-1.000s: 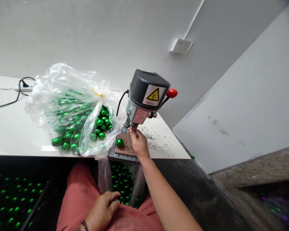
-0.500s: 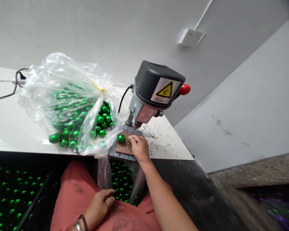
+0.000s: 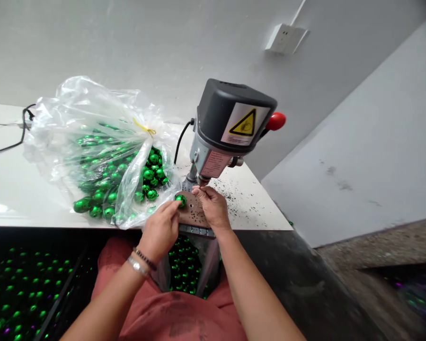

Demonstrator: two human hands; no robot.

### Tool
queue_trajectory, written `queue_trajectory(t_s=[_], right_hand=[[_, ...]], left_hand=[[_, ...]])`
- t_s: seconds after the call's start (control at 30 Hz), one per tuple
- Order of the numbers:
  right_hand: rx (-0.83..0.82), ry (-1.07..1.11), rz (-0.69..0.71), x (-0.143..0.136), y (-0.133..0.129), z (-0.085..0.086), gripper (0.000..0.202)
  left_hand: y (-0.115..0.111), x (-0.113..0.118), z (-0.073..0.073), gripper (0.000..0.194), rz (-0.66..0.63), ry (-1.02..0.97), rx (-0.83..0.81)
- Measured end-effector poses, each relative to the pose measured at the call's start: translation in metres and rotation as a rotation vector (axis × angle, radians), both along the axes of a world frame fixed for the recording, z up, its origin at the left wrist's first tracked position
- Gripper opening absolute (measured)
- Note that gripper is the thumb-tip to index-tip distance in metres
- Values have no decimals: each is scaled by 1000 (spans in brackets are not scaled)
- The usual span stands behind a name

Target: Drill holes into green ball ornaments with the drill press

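Note:
A small drill press (image 3: pixel 230 123) with a dark cover stands on the table. My right hand (image 3: pixel 215 208) is right under its chuck (image 3: pixel 203 181), thumb and fingertips pinched together. What they pinch is too small to make out. A shiny green bauble (image 3: pixel 180 201) sits on the brown board (image 3: pixel 193 215) on the drill's base. From the left, my left hand (image 3: pixel 162 230) reaches to it, fingers closed at its near side and partly hiding it.
To the left lies a clear plastic bag (image 3: pixel 92 104) of green baubles, tied with yellow string (image 3: pixel 144 128). Dark shavings (image 3: pixel 239 203) litter the white table (image 3: pixel 17 184) right of the drill. More green baubles (image 3: pixel 184 265) fill a bag below the table edge.
My left hand has risen from my lap to the bauble on the board. My right hand has moved up a little, closer to the chuck.

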State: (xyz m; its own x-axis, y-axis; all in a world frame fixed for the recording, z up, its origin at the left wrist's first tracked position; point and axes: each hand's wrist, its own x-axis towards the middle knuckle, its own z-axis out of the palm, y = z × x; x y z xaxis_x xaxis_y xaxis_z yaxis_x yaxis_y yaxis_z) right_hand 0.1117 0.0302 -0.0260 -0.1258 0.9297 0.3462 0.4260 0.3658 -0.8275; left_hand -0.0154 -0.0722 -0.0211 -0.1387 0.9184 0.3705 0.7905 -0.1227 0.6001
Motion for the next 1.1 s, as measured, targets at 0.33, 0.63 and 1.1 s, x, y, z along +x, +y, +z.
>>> queue_trajectory(t_s=[0.33,0.63,1.1], right_hand=[[60,-134,-3,-6,-5,-4,26],[102,-271,-9,-2,-6,-8,26],[202,-666,-136,-8,-19,9,34]], left_hand=[[33,2,8,38,35,-109,-260],[-46,10,21,52,-277,-1562,-389],[-74,19,18,36,-282,-1927,-480]])
